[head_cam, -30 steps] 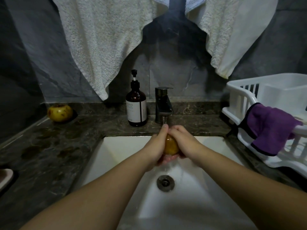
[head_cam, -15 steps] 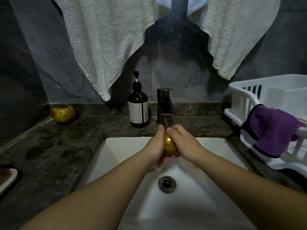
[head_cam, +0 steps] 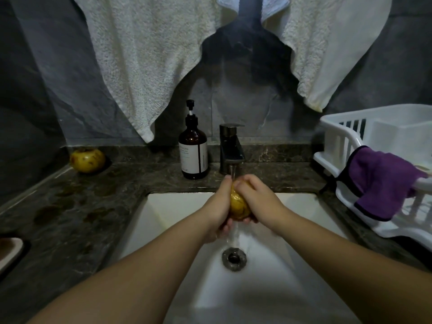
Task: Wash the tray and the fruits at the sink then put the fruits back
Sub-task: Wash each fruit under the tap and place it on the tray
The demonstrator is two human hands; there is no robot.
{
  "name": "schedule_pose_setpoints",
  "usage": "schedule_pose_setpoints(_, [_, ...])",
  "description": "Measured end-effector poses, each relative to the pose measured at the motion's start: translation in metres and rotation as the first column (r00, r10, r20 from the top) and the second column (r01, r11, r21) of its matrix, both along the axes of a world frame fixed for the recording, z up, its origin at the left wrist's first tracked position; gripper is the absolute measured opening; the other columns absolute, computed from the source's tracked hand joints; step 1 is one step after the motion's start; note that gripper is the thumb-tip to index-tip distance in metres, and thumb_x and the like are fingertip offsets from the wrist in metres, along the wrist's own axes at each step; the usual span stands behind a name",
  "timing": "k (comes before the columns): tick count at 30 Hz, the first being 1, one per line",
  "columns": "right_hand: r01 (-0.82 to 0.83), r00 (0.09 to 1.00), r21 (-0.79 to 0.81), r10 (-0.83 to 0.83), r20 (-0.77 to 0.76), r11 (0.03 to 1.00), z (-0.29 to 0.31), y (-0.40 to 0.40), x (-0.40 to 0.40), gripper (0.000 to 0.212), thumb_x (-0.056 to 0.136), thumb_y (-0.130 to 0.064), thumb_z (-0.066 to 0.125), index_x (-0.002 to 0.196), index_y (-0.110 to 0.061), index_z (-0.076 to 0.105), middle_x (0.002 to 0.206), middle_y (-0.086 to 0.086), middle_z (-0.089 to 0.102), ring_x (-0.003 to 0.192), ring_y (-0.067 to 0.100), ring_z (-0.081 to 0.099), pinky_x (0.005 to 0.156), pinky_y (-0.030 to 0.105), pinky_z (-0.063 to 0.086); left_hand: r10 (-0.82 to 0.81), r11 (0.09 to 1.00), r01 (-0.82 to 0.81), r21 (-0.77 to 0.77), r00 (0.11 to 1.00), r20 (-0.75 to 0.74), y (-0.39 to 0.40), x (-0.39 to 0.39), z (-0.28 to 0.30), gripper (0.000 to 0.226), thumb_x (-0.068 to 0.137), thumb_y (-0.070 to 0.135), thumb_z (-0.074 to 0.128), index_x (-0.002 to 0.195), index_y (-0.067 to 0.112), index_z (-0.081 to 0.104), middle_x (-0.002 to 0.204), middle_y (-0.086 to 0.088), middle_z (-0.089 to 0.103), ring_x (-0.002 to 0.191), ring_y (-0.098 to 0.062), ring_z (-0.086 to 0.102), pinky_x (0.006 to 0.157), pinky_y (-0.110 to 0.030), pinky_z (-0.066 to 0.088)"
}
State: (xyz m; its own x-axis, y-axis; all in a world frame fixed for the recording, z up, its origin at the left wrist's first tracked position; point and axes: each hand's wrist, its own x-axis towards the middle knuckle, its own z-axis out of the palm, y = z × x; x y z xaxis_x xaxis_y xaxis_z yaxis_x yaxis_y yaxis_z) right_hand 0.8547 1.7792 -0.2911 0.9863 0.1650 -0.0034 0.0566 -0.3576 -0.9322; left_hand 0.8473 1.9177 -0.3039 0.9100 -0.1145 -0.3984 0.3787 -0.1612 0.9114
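A yellow fruit point(head_cam: 238, 204) with brown marks is held between both hands over the white sink point(head_cam: 163, 206). Water runs from the dark faucet point(head_cam: 230, 148) onto it. My left hand point(head_cam: 218, 204) grips its left side, fingers curled under it. My right hand point(head_cam: 258, 198) wraps its right side and top. A second yellow fruit point(head_cam: 87, 159) sits on the dark counter at the back left. A tray edge point(head_cam: 9, 250) shows at the far left; most of it is out of view.
A brown soap pump bottle point(head_cam: 193, 150) stands left of the faucet. A white dish rack point(head_cam: 374, 164) with a purple cloth point(head_cam: 378, 183) draped on it fills the right counter. White towels point(head_cam: 145, 61) hang above. The drain point(head_cam: 234, 258) lies below the hands.
Both hands have turned the fruit under the running water, and more of its yellow skin now shows between them. The view has shifted slightly.
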Motion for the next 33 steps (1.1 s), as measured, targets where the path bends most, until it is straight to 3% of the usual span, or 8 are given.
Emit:
schedule_pose_setpoints(4, [-0.001,0.984,0.015,0.004,-0.175,1.000,-0.0001,0.0045,-0.0022,0.035,0.097,-0.072,0.039,0.110,-0.042,0.052,0.101,0.014,0.070,0.061,0.022,0.071,0.044,0.023,0.044,0.063,0.987,-0.086,0.135,0.984,0.165,-0.0007,0.0035,-0.0049,0.090,0.090,0.090,0.023,0.118,0.015,0.063,0.078,-0.008,0.063,0.061,-0.018,0.056,0.057,-0.026,0.042])
schedule_pose_setpoints(8, [-0.010,1.000,-0.043,0.011,0.021,0.999,-0.0024,0.0025,0.0007,0.015,0.100,-0.058,0.046,0.102,-0.047,0.056,0.105,0.007,0.064,0.075,0.023,0.070,0.044,0.025,0.046,0.035,0.998,-0.038,0.045,0.997,0.069,-0.0002,0.0032,-0.0025,0.087,0.093,0.087,0.019,0.105,0.013,0.064,0.066,-0.007,0.062,0.051,-0.016,0.052,0.051,-0.024,0.039])
schedule_pose_setpoints(12, [0.028,0.977,-0.009,-0.029,-0.211,1.000,-0.0014,0.0067,-0.0010,0.036,0.098,-0.070,0.035,0.114,-0.040,0.049,0.103,0.016,0.068,0.056,0.020,0.069,0.043,0.022,0.044,0.064,0.979,-0.101,0.178,0.978,0.200,-0.0026,0.0042,-0.0053,0.080,0.096,0.082,0.022,0.125,0.016,0.058,0.094,-0.013,0.069,0.070,-0.025,0.064,0.059,-0.030,0.048])
schedule_pose_setpoints(15, [0.020,1.000,-0.055,-0.021,-0.017,0.998,-0.0043,0.0070,0.0017,0.024,0.100,-0.059,0.045,0.112,-0.041,0.054,0.107,0.009,0.064,0.078,0.026,0.070,0.045,0.025,0.048,0.067,0.997,-0.069,0.040,0.997,0.042,-0.0026,0.0012,-0.0046,0.079,0.094,0.085,0.022,0.107,0.019,0.063,0.062,-0.005,0.062,0.050,-0.014,0.052,0.049,-0.022,0.037])
schedule_pose_setpoints(19, [0.034,0.977,0.022,-0.029,-0.210,0.999,-0.0014,0.0070,-0.0019,0.038,0.098,-0.069,0.036,0.116,-0.040,0.052,0.110,0.016,0.067,0.074,0.027,0.072,0.042,0.021,0.044,0.082,0.975,-0.133,0.176,0.959,0.272,-0.0018,0.0059,-0.0085,0.078,0.096,0.082,0.025,0.127,0.017,0.055,0.096,-0.009,0.069,0.073,-0.021,0.067,0.058,-0.028,0.049])
schedule_pose_setpoints(23, [0.040,0.999,-0.051,-0.041,-0.013,0.998,-0.0057,0.0058,0.0005,0.026,0.100,-0.060,0.045,0.112,-0.041,0.057,0.107,0.005,0.065,0.085,0.026,0.070,0.050,0.028,0.051,0.053,0.999,-0.053,0.005,0.997,0.065,-0.0025,0.0006,-0.0054,0.081,0.093,0.086,0.024,0.119,0.020,0.063,0.075,-0.008,0.060,0.051,-0.013,0.050,0.049,-0.022,0.037])
schedule_pose_setpoints(27, [0.017,0.971,0.076,0.002,-0.238,0.997,-0.0050,0.0080,-0.0021,0.042,0.098,-0.071,0.037,0.121,-0.039,0.052,0.104,0.013,0.071,0.075,0.032,0.076,0.057,0.030,0.050,0.084,0.979,-0.127,0.158,0.963,0.254,-0.0004,0.0046,-0.0081,0.073,0.096,0.081,0.027,0.132,0.023,0.051,0.098,-0.006,0.066,0.077,-0.020,0.066,0.059,-0.029,0.048])
schedule_pose_setpoints(33, [-0.006,0.975,0.110,0.030,-0.222,0.994,0.0011,0.0024,-0.0025,0.039,0.099,-0.068,0.041,0.120,-0.039,0.054,0.098,0.013,0.074,0.070,0.026,0.075,0.043,0.023,0.045,0.082,0.986,-0.120,0.119,0.956,0.282,-0.0014,0.0034,-0.0044,0.077,0.095,0.082,0.030,0.134,0.020,0.054,0.100,-0.007,0.070,0.080,-0.022,0.070,0.059,-0.030,0.052])
